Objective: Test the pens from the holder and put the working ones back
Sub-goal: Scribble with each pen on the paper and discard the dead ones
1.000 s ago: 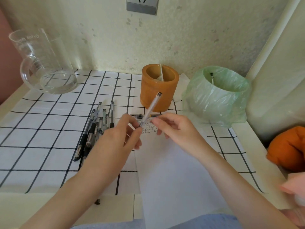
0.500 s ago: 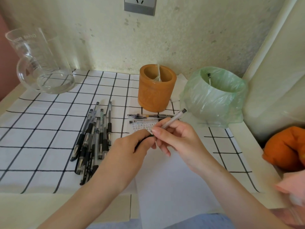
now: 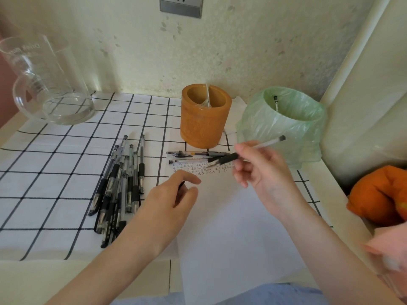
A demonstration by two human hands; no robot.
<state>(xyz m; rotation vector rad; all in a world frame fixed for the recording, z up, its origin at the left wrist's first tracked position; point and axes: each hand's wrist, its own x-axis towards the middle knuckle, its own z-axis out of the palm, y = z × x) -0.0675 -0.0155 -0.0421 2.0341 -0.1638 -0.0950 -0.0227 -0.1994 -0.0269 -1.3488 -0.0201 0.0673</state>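
An uncapped pen (image 3: 246, 154) is gripped in the right hand (image 3: 262, 172) above the scribbled paper (image 3: 231, 216); its cap (image 3: 182, 185) appears pinched by the left hand (image 3: 169, 203). Beside the paper, many pens (image 3: 119, 186) await testing; the holder (image 3: 206, 116) stands nearly empty behind it.

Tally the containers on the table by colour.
Clear: 1, the glass jug
Orange: 1, the pen holder
Green: 1, the bag-lined bin
Total: 3
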